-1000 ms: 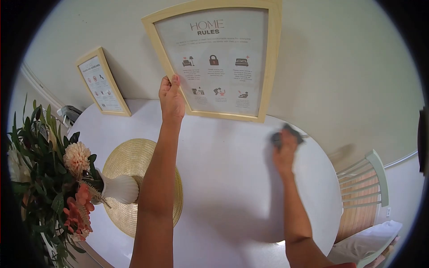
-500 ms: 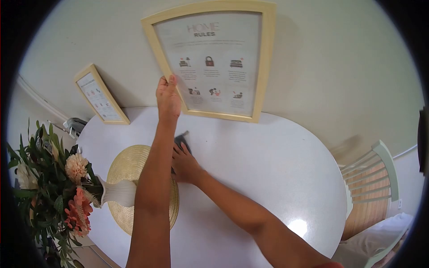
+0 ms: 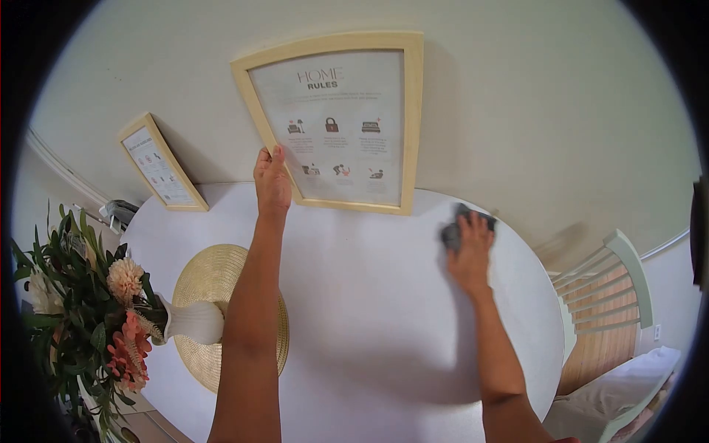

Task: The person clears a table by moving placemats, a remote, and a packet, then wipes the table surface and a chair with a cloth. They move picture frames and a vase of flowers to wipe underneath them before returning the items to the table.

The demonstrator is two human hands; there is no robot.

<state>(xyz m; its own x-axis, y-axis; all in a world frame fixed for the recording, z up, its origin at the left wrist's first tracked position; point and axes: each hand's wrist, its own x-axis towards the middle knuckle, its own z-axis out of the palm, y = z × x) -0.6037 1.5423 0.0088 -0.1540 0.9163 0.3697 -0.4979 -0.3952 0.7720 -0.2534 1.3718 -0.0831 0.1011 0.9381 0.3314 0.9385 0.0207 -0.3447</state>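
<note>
Because the dark grey cloth (image 3: 451,236) looks soft and light, it probably folds easily and is best pressed under a flat palm. It is near the far right edge of the white oval table (image 3: 354,295), under the right hand (image 3: 470,260); blur hides whether the fingers clench it. The left hand (image 3: 272,177) pinches the pale wooden rectangular frame (image 3: 412,133) by its side, a good place, since this frame seems stiff, its front perhaps fragile.

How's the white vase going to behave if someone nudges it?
Likely tippy: the vase carries a bouquet much wider than its body. Probably stiff and perhaps breakable, as the fluted walls look ceramic. A low push might drag the woven mat under it.
</note>
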